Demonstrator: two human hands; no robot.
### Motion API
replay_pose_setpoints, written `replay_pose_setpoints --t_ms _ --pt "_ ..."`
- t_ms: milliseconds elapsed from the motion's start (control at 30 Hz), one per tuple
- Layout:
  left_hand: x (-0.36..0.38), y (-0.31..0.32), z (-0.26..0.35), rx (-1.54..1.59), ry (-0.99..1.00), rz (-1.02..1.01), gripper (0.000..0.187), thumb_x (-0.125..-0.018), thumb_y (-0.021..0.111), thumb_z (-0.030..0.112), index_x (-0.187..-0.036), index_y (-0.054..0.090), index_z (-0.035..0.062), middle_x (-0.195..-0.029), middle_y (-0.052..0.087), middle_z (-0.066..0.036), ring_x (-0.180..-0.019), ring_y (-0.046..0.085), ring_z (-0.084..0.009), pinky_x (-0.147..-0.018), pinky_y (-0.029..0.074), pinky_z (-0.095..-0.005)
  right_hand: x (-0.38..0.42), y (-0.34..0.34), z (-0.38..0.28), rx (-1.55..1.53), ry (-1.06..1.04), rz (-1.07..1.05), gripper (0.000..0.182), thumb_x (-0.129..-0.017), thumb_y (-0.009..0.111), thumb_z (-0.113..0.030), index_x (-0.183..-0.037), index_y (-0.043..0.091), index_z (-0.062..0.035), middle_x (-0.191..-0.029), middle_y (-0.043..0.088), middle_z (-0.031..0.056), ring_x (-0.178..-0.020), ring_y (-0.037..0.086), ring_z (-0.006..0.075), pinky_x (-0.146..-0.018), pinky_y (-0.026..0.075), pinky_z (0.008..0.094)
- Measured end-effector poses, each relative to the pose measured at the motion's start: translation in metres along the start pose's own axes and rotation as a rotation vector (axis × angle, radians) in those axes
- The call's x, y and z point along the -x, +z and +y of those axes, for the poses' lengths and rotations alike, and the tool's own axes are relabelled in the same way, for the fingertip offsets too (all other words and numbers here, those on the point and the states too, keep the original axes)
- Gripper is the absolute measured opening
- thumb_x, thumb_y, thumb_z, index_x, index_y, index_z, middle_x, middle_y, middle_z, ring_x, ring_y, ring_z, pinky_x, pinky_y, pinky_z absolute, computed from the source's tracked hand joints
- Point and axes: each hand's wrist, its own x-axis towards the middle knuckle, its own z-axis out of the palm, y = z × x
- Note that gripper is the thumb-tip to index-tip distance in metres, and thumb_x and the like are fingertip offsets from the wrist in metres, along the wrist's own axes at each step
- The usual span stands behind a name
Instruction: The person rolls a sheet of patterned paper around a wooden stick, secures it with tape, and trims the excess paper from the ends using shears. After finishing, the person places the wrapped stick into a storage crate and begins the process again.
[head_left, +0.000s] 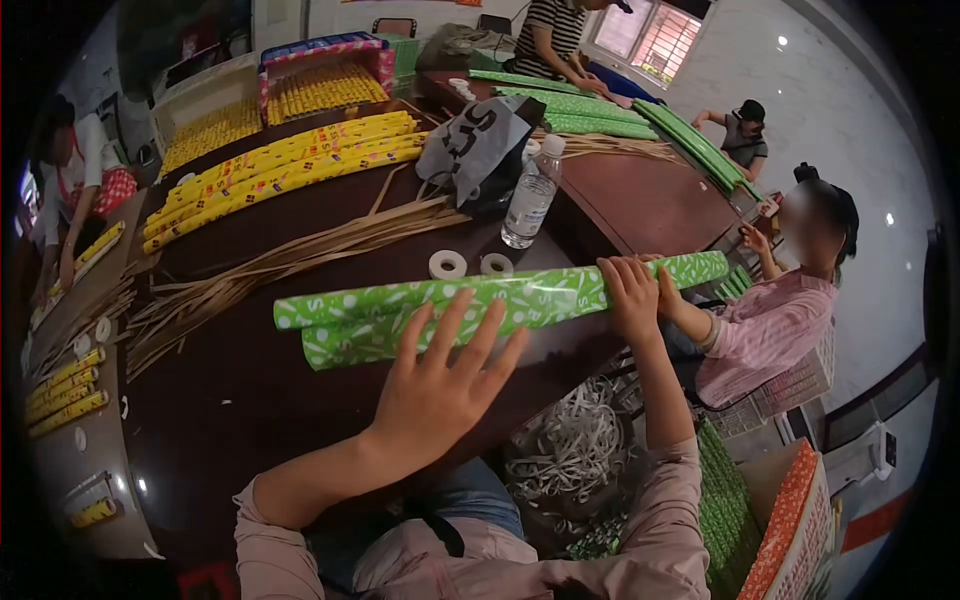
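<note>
Two green patterned rolls point(400, 312) lie side by side across the dark table, their left ends slightly staggered. My left hand point(435, 375) is open, fingers spread, over the near side of the rolls left of their middle. Toward the right end, my right hand point(630, 290) rests over the rolls with its fingers bent around them. A co-worker's hand point(685, 310) touches the rolls just right of it. Two white tape rolls point(447, 265) and a water bottle point(531, 195) stand behind the green rolls.
Brown paper strips point(290, 255), yellow rolls point(290, 170) and a grey plastic bag point(475, 145) lie farther back. A co-worker in pink point(770, 340) sits at the right. White strips point(575, 440) fill a container below the table edge. More people work around the tables.
</note>
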Motion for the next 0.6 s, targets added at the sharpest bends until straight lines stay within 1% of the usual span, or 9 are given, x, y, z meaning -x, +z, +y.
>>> replay_pose_setpoints --t_ms 100,133,200,233,267,333,433,467,600 --pt "0.019 -0.006 -0.025 -0.302 -0.040 -0.225 0.067 -0.083 0.061 0.012 -0.147 0.039 0.0163 -0.144 0.040 -0.019 -0.130 0.042 -0.0433 -0.106 0.032 -0.0550 -0.006 -0.010 -0.034 0.023 -0.123 -0.015 0.031 -0.078 0.065 -0.009 -0.108 0.059 -0.0041 -0.096 0.060 0.0112 -0.091 0.061 0.0272 -0.082 0.051 0.0419" --pt "0.029 -0.010 -0.030 -0.317 -0.051 -0.243 0.067 -0.083 0.061 0.012 -0.147 0.039 0.0163 -0.144 0.040 -0.019 -0.130 0.042 -0.0433 -0.106 0.032 -0.0550 -0.008 -0.011 -0.050 0.009 -0.146 -0.025 0.030 -0.078 0.065 -0.009 -0.108 0.059 -0.0040 -0.097 0.060 0.0114 -0.091 0.061 0.0275 -0.083 0.050 0.0422" --pt "0.048 -0.016 -0.042 -0.143 -0.050 -0.483 0.074 -0.080 0.066 0.016 -0.148 0.037 0.0163 -0.143 0.041 -0.021 -0.128 0.044 -0.0435 -0.106 0.033 -0.0542 -0.015 -0.003 -0.078 0.000 -0.192 -0.018 0.030 -0.079 0.064 -0.008 -0.109 0.060 -0.0037 -0.099 0.061 0.0124 -0.091 0.061 0.0288 -0.085 0.050 0.0430" --pt "0.063 -0.014 -0.046 -0.125 -0.048 -0.476 0.081 -0.077 0.071 0.020 -0.149 0.035 0.0163 -0.140 0.044 -0.023 -0.125 0.046 -0.0433 -0.105 0.033 -0.0526 -0.020 0.001 -0.092 -0.011 -0.190 -0.017 0.031 -0.079 0.063 -0.008 -0.109 0.060 -0.0035 -0.100 0.061 0.0128 -0.092 0.061 0.0291 -0.086 0.050 0.0430" --pt "0.073 -0.021 -0.050 -0.139 -0.052 -0.489 0.081 -0.077 0.071 0.020 -0.149 0.035 0.0163 -0.140 0.044 -0.023 -0.125 0.046 -0.0433 -0.105 0.033 -0.0526 -0.029 0.002 -0.108 -0.021 -0.187 -0.017 0.032 -0.079 0.063 -0.009 -0.110 0.060 -0.0034 -0.101 0.061 0.0132 -0.093 0.060 0.0293 -0.086 0.050 0.0431" --pt "0.089 -0.035 -0.057 0.032 -0.193 -0.528 0.084 -0.075 0.073 0.020 -0.150 0.034 0.0160 -0.137 0.047 -0.023 -0.124 0.047 -0.0418 -0.104 0.035 -0.0508 -0.049 0.002 -0.140 -0.098 -0.197 -0.021 0.033 -0.077 0.060 -0.011 -0.109 0.059 -0.0028 -0.096 0.060 0.0121 -0.089 0.060 0.0278 -0.082 0.050 0.0411" --pt "0.119 -0.048 -0.079 -0.116 -0.269 -0.565 0.084 -0.075 0.074 0.020 -0.149 0.035 0.0167 -0.135 0.050 -0.021 -0.120 0.050 -0.0396 -0.102 0.038 -0.0491 -0.069 0.008 -0.194 -0.210 -0.196 -0.096 0.035 -0.077 0.060 -0.014 -0.110 0.060 -0.0043 -0.093 0.058 0.0101 -0.085 0.059 0.0257 -0.081 0.049 0.0394" --pt "0.134 -0.046 -0.089 -0.179 -0.273 -0.523 0.084 -0.075 0.077 0.023 -0.148 0.036 0.0178 -0.128 0.054 -0.018 -0.111 0.055 -0.0355 -0.096 0.042 -0.0462 -0.077 0.013 -0.213 -0.240 -0.186 -0.107 0.033 -0.077 0.059 -0.014 -0.109 0.060 -0.0045 -0.090 0.057 0.0087 -0.082 0.058 0.0247 -0.079 0.049 0.0386" --pt "0.183 -0.047 -0.136 -0.239 -0.345 -0.597 0.088 -0.071 0.081 0.022 -0.148 0.038 0.0185 -0.118 0.057 -0.013 -0.100 0.057 -0.0314 -0.090 0.044 -0.0434 -0.111 0.050 -0.268 -0.277 -0.214 0.020 0.032 -0.076 0.060 -0.014 -0.107 0.060 -0.0051 -0.083 0.056 0.0063 -0.076 0.057 0.0218 -0.074 0.047 0.0363"
